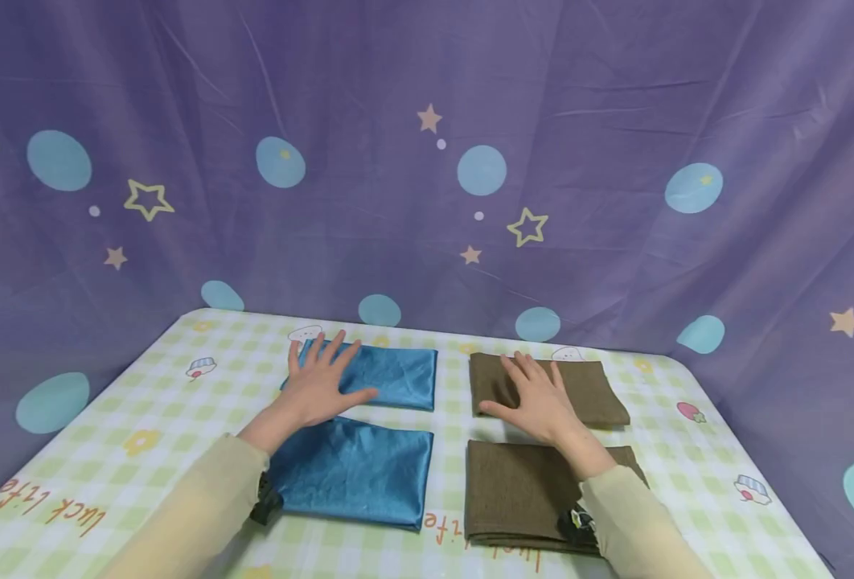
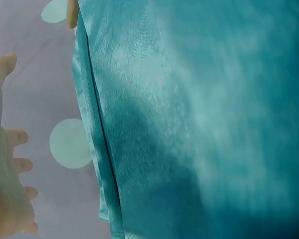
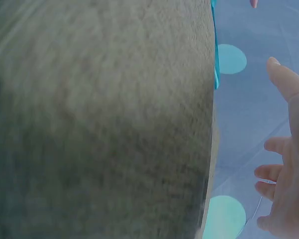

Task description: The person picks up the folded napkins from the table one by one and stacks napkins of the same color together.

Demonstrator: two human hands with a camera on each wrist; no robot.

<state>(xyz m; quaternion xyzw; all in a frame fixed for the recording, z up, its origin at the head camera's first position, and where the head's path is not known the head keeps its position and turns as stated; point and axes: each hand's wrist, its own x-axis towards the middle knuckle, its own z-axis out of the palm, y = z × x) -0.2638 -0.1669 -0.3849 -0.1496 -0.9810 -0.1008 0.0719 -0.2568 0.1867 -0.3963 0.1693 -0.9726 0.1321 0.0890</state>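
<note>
Two folded shiny blue cloths lie on the left of the table, a far one (image 1: 398,374) and a near one (image 1: 362,474). To their right lie two folded brown cloths, a far one (image 1: 582,390) and a near one (image 1: 514,490). My left hand (image 1: 320,388), fingers spread, is over the left part of the far blue cloth. Over the far brown cloth is my right hand (image 1: 539,402), its fingers also spread. Both wrist views show the hands held above the cloth, apart from it, with nothing in them. My forearms partly cover the near cloths.
A green-and-white checked tablecloth (image 1: 145,482) with printed flowers and cakes covers the table. Behind it and along both sides hangs a purple curtain (image 1: 369,209) with stars and dots. A small black device (image 1: 266,500) sits under the left wrist, another (image 1: 579,524) under the right.
</note>
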